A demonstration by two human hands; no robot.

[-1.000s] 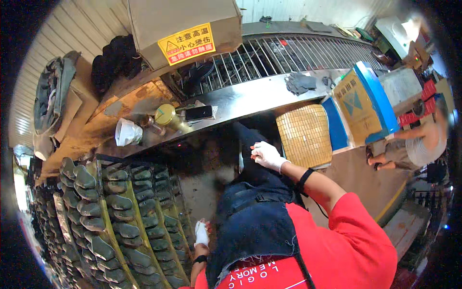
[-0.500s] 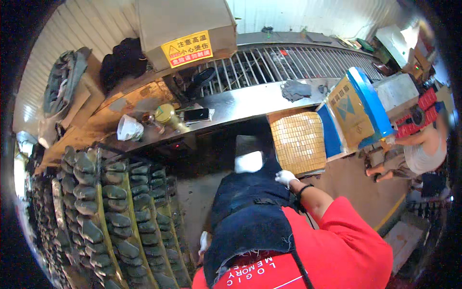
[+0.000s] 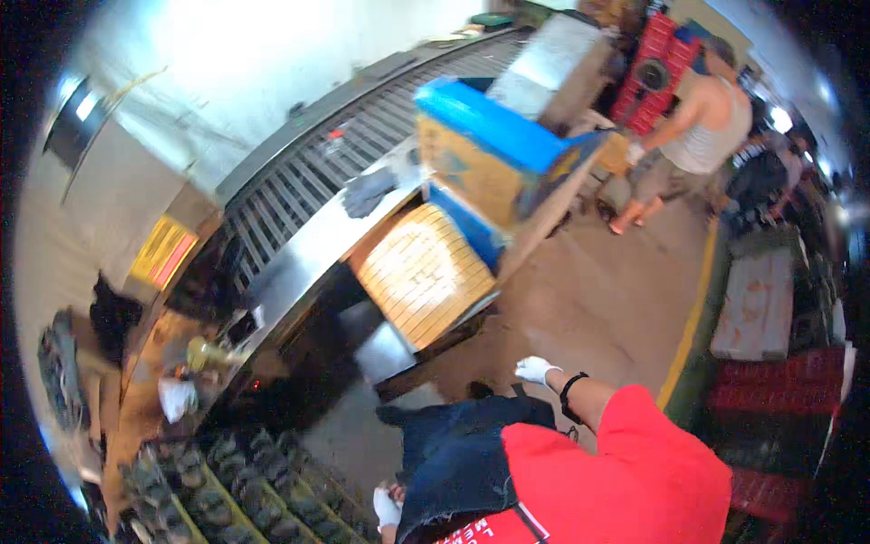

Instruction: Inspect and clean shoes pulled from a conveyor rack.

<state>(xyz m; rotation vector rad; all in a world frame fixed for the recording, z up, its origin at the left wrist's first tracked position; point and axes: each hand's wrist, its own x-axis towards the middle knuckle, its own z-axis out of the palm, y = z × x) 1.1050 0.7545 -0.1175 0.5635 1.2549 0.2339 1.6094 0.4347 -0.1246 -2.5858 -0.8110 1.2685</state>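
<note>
My right hand (image 3: 536,369), in a white glove, hangs over the brown floor to the right of my dark denim apron (image 3: 458,444). Its fingers are loosely apart and I see nothing in them. A black band (image 3: 569,397) circles that wrist. At the apron's left edge is my left hand (image 3: 388,505), also white-gloved, with some fingertips showing bare. Blur and the apron hide how far its fingers are bent. Neither hand touches the stool-high seat covered with a tan tile mat (image 3: 426,272), which stands by the metal bench.
Racks of dark, rounded pieces (image 3: 236,480) stand at lower left. A slatted roller conveyor (image 3: 344,145) runs behind the metal ledge (image 3: 308,240), where grey gloves (image 3: 369,192) lie. Beside the mat is a cardboard box with blue covering (image 3: 489,127). A co-worker (image 3: 702,127) stands at upper right near red crates (image 3: 657,72).
My view has swung to the right, so the bench now runs diagonally and more floor shows. My right hand has come away from beside the mat-covered seat. Both arms stay low.
</note>
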